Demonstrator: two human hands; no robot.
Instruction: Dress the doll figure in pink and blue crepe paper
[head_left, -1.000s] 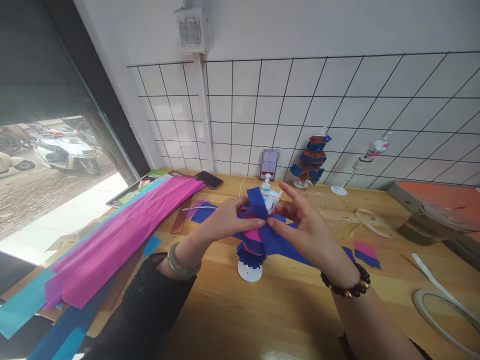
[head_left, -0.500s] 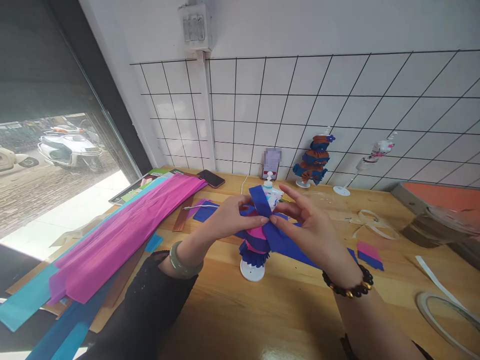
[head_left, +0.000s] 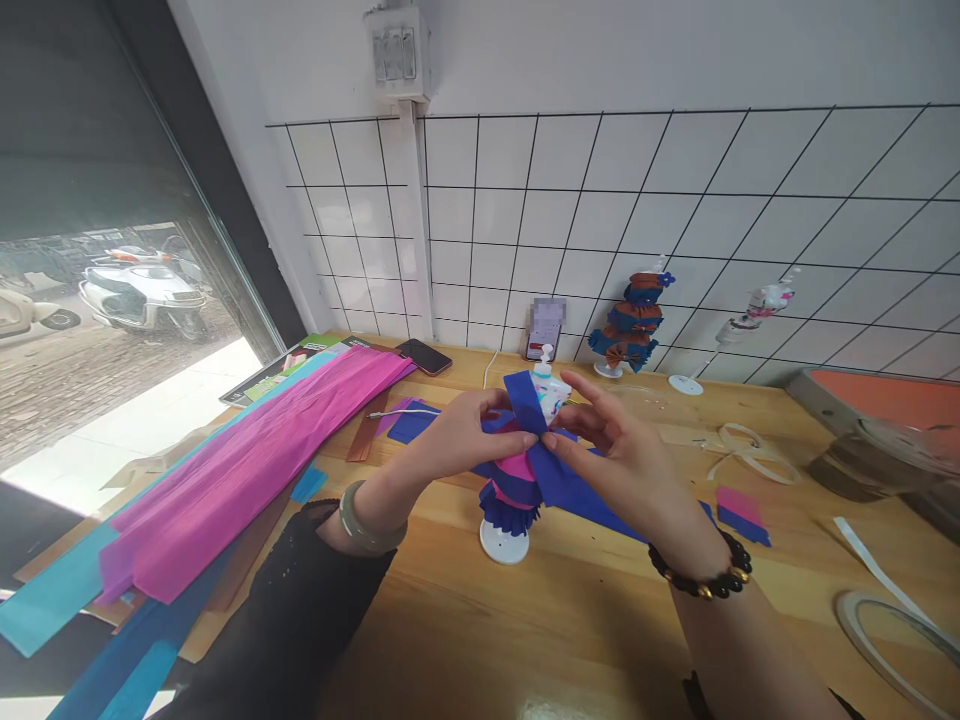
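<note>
In front of me stands a small figure on a round white base (head_left: pixel 505 540), its body layered in pink and fringed dark-blue paper (head_left: pixel 510 512). Its top (head_left: pixel 551 393) is white with coloured marks. A dark-blue paper strip (head_left: pixel 527 402) crosses the front of the upper body, and its long end (head_left: pixel 600 500) trails right behind my wrist. My left hand (head_left: pixel 476 430) pinches the strip from the left, thumb on the front. From the right, my right hand (head_left: pixel 619 450) pinches the same strip between thumb and fingers, index finger raised near the top. Both thumb tips nearly meet.
Pink paper sheets (head_left: pixel 262 470) lie at left over blue and brown ones. A dark phone (head_left: pixel 424 357) lies at the back; another phone (head_left: pixel 544 328) leans on the wall. A finished blue-and-brown figure (head_left: pixel 634 320), a bare stand (head_left: pixel 685 384) and a tape roll (head_left: pixel 885 640) are at right.
The view has shifted slightly. Both hands keep their pinch on the blue strip, with hardly any movement.
</note>
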